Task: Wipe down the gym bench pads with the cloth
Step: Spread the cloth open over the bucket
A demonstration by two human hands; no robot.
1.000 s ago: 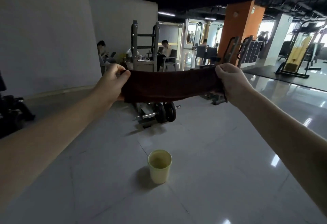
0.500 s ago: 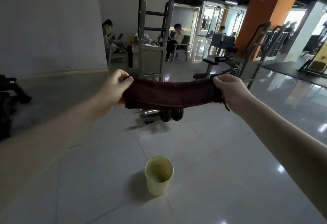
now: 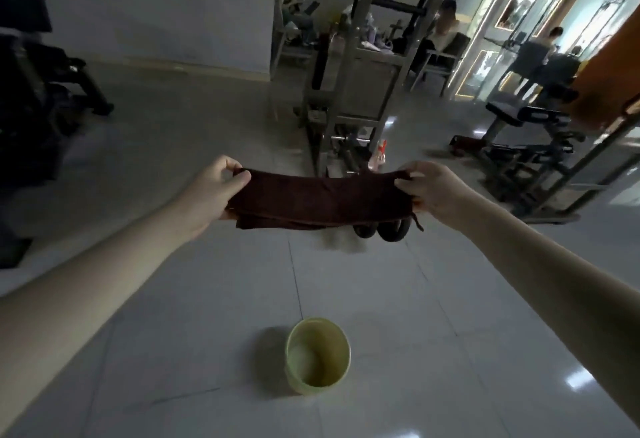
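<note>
Left hand (image 3: 211,192) is out in front at chest height, thumb and curled fingers pinching the left end of the cloth (image 3: 322,200). The cloth hangs in the air, pulled into a flat band between the two hands, its long axis running straight across from left to right. It's dark brown, folded over on itself, lower edge sagging a little, a loose corner dangling at the right end. Well below it, on the tiled floor (image 3: 173,316), stands a pale yellow cup (image 3: 317,356), upright and apart from everything. Over to the right hand (image 3: 436,192): fingers curled round the other end, gripping firmly.

Now the bit that matters: the bench (image 3: 516,114) with its dark pad sits ahead and off to the right, well apart from the cloth, beyond the right hand. So that hand is the nearer one, and by my reckoning nothing is wiped yet; the person has to walk over first.
</note>
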